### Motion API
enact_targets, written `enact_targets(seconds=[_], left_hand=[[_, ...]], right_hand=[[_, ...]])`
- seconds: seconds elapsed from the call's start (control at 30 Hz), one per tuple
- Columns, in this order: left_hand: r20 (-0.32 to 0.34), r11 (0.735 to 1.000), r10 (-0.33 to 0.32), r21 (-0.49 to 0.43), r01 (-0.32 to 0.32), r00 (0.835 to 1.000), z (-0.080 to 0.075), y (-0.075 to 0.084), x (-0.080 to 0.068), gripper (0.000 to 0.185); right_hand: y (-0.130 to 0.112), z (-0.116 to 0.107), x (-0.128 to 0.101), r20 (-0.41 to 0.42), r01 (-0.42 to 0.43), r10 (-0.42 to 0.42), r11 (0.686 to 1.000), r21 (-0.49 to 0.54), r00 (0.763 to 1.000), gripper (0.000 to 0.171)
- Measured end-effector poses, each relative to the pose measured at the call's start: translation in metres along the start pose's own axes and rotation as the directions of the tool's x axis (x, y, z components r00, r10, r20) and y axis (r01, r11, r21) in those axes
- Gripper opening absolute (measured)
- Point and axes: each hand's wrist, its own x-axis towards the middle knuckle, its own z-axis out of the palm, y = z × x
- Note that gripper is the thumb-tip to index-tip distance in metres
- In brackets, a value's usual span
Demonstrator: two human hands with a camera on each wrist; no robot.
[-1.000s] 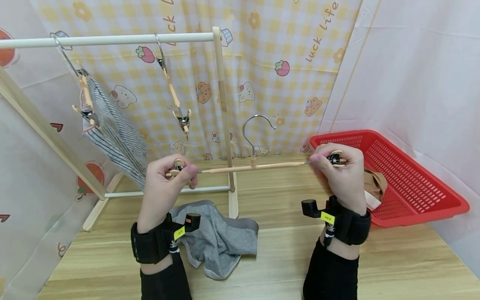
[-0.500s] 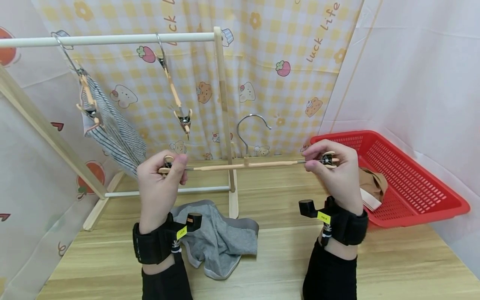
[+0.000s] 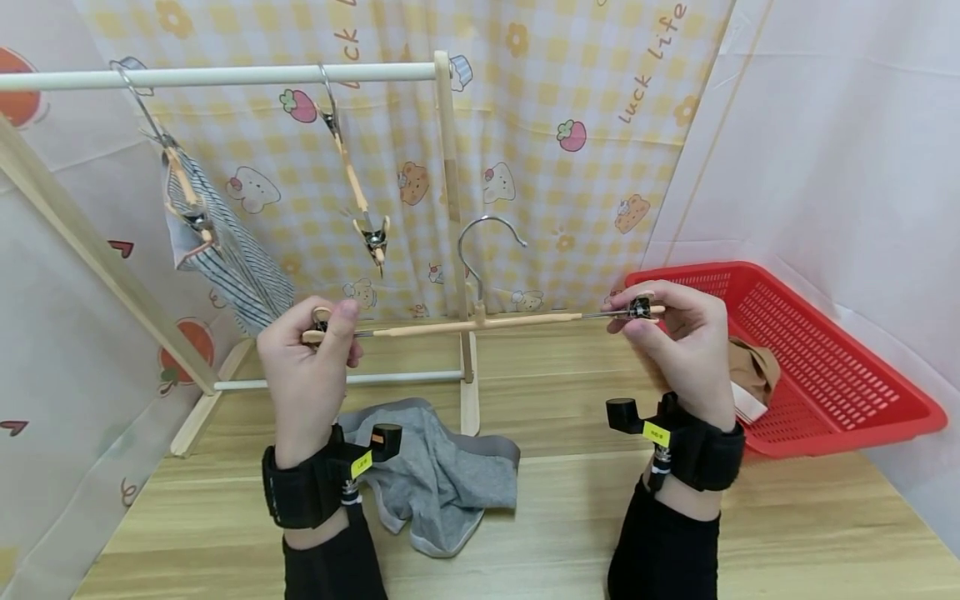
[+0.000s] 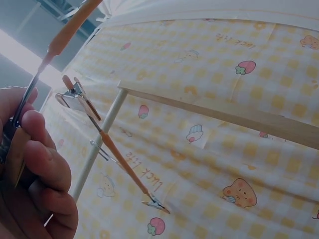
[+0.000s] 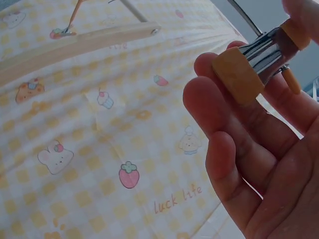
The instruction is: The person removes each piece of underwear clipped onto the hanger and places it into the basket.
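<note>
You hold one clip hanger [image 3: 480, 321] level above the table [image 3: 570, 517], before the rack [image 3: 225, 77]. Your left hand [image 3: 303, 375] pinches its left clip [image 3: 321, 321]; your right hand [image 3: 686, 346] pinches the right clip [image 3: 641, 308]. Uneven squeezing may tilt or drop it. Count: three hangers, one basket [image 3: 825, 367], one grey garment [image 3: 442, 475].

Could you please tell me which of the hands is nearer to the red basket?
Right. The right hand pinches the hanger's clip just beside the red basket; the left hand holds the hanger's opposite end, far across the table.
</note>
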Motion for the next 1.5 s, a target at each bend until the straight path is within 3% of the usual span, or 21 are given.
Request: enact_targets(seconds=[0.33, 0.53, 0.83, 0.97, 1.2, 1.33, 1.5], left_hand=[[0.007, 0.999, 0.033, 0.03, -0.034, 0.999, 0.0007, 0.0001, -0.0007, 0.034], [-0.04, 0.998, 0.065, 0.018, -0.065, 0.997, 0.0021, 0.0003, 0.0004, 0.035], [-0.121, 0.995, 0.1, -0.013, -0.102, 0.988, 0.0041, 0.0004, 0.0011, 0.041], [-0.192, 0.991, 0.083, -0.084, -0.101, 0.978, 0.0032, -0.0006, 0.0014, 0.044], [-0.323, 0.981, 0.054, -0.157, -0.11, 0.945, 0.0009, -0.0008, 0.0033, 0.04], [-0.357, 0.978, 0.053, -0.168, -0.12, 0.932, 0.0001, -0.0005, 0.004, 0.041], [-0.365, 0.977, 0.066, -0.168, -0.135, 0.929, -0.0007, -0.0008, 0.0038, 0.046]], right_hand=[[0.0004, 0.0008, -0.0001, -0.041, 0.002, -0.003, 1.0, -0.021, 0.999, 0.028], [-0.0005, 0.001, -0.0007, -0.038, -0.005, 0.004, 1.0, -0.027, 0.999, 0.023], [-0.0015, 0.0004, -0.0011, -0.024, 0.001, -0.001, 1.0, 0.025, 1.0, 0.032], [-0.0003, -0.0005, -0.0008, -0.016, 0.022, -0.021, 0.999, 0.044, 1.0, 0.037], [-0.0004, -0.002, 0.0008, -0.017, 0.03, -0.03, 1.0, -0.008, 0.999, 0.039], [-0.0005, -0.0021, 0.0008, -0.016, 0.023, -0.023, 1.0, -0.015, 1.0, 0.036], [-0.0008, -0.0018, 0.0003, -0.011, 0.012, -0.012, 1.0, -0.025, 1.0, 0.033]])
